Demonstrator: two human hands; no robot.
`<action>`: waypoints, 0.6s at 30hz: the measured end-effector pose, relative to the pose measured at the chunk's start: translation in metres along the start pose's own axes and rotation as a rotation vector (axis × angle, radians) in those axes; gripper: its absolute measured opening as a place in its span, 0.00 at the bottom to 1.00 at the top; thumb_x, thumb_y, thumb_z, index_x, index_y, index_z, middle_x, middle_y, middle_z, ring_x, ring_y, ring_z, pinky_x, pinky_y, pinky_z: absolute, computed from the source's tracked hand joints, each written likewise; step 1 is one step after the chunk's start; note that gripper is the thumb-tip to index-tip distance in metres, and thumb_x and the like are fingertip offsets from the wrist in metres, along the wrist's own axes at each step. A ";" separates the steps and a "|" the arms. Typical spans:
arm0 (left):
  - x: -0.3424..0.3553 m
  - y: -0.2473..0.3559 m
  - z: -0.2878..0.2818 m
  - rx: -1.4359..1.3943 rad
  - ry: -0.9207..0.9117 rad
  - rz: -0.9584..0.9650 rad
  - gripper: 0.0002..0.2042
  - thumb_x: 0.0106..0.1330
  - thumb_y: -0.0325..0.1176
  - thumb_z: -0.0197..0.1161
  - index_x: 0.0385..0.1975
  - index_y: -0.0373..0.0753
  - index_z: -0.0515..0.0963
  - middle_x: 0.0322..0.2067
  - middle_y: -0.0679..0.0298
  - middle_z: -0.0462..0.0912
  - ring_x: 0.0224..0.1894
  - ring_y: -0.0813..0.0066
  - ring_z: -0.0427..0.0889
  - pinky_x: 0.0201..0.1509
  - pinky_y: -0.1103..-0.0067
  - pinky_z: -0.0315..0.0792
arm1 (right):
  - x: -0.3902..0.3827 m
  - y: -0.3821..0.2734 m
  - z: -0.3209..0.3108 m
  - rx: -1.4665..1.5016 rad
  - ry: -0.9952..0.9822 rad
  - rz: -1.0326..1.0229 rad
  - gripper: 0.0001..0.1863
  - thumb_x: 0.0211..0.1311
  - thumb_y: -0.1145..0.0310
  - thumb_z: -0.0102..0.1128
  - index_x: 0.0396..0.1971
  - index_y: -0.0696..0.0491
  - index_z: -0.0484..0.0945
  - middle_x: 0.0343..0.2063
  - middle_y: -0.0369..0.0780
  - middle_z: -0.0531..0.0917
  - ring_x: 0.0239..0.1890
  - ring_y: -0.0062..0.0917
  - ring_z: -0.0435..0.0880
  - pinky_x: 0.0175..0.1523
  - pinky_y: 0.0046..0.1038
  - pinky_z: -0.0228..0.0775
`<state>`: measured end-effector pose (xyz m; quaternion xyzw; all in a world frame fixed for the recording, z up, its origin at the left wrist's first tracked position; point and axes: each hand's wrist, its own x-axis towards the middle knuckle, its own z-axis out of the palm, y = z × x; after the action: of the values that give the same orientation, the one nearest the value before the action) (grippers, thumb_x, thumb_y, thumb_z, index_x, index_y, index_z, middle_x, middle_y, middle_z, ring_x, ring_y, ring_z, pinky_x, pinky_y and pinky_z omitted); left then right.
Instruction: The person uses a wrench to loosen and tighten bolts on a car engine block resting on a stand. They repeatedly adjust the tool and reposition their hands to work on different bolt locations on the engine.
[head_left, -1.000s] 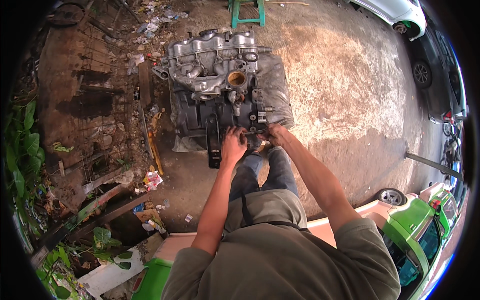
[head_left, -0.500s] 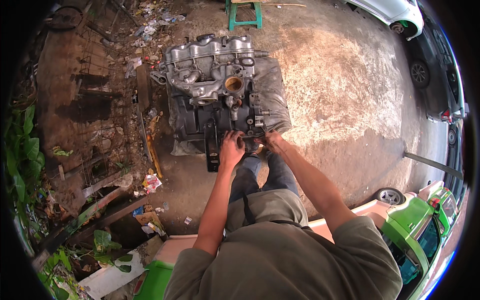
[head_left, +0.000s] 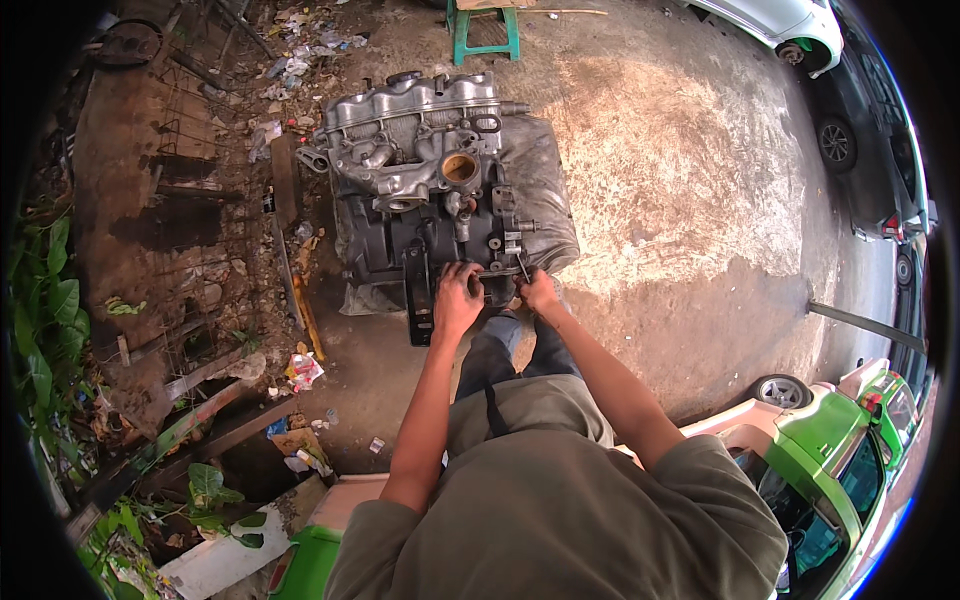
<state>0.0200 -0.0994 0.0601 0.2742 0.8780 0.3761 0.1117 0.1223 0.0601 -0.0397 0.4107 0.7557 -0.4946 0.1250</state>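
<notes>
Right hand (head_left: 537, 290) and left hand (head_left: 459, 298) are both at the near edge of a bare engine (head_left: 430, 185), which lies just beyond the fingertips and spreads mostly ahead and to the left of the right hand. The engine's silver upper part is farthest from the hands; its dark lower part is nearest. A round opening (head_left: 460, 168) with a brownish inside faces up, straight ahead of the left hand.

The right hand is closed, its fingers and thumb together on a slim metal tool (head_left: 523, 266) that points away from it toward small fittings on the engine's edge. The left hand is bent, with thumb and fingers a little apart, its fingertips against the engine's near edge; whether they are clamped on a part there I cannot tell. A long black bracket (head_left: 420, 300) stands just to the left of the left hand, reaching back toward the person. A gap separates the two hands.

A grey sheet (head_left: 550, 200) lies under the engine and shows ahead of the right hand. Well beyond both hands, a green stool (head_left: 487, 35) stands on the ground (head_left: 690, 170).
</notes>
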 end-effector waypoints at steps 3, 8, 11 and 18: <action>-0.001 0.000 -0.002 -0.001 0.020 0.008 0.10 0.53 0.20 0.60 0.37 0.35 0.78 0.35 0.53 0.80 0.42 0.50 0.77 0.50 0.63 0.72 | -0.007 -0.004 -0.008 0.002 0.011 -0.011 0.20 0.63 0.55 0.61 0.40 0.60 0.75 0.36 0.59 0.82 0.43 0.57 0.79 0.44 0.48 0.71; 0.001 0.000 -0.002 -0.007 0.016 0.032 0.10 0.54 0.21 0.60 0.37 0.35 0.78 0.35 0.53 0.80 0.42 0.51 0.76 0.49 0.63 0.72 | -0.007 0.006 -0.018 -0.036 0.269 -0.182 0.17 0.59 0.65 0.60 0.36 0.66 0.75 0.33 0.62 0.81 0.40 0.59 0.80 0.44 0.49 0.73; 0.000 -0.001 -0.001 0.011 -0.038 -0.033 0.09 0.56 0.24 0.59 0.37 0.36 0.79 0.38 0.55 0.80 0.46 0.53 0.76 0.52 0.64 0.71 | 0.009 0.007 -0.043 -0.106 0.108 -0.052 0.17 0.56 0.67 0.61 0.35 0.68 0.76 0.33 0.63 0.81 0.41 0.58 0.81 0.46 0.49 0.74; -0.001 -0.005 0.001 0.004 -0.048 -0.018 0.09 0.57 0.25 0.59 0.37 0.36 0.79 0.38 0.55 0.80 0.45 0.52 0.76 0.52 0.64 0.71 | 0.040 -0.051 -0.088 -0.378 -0.225 -0.178 0.19 0.54 0.63 0.61 0.31 0.68 0.79 0.35 0.63 0.81 0.44 0.54 0.82 0.48 0.46 0.75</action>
<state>0.0187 -0.1024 0.0558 0.2754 0.8782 0.3667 0.1357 0.0789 0.1461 0.0118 0.2539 0.8495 -0.3960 0.2389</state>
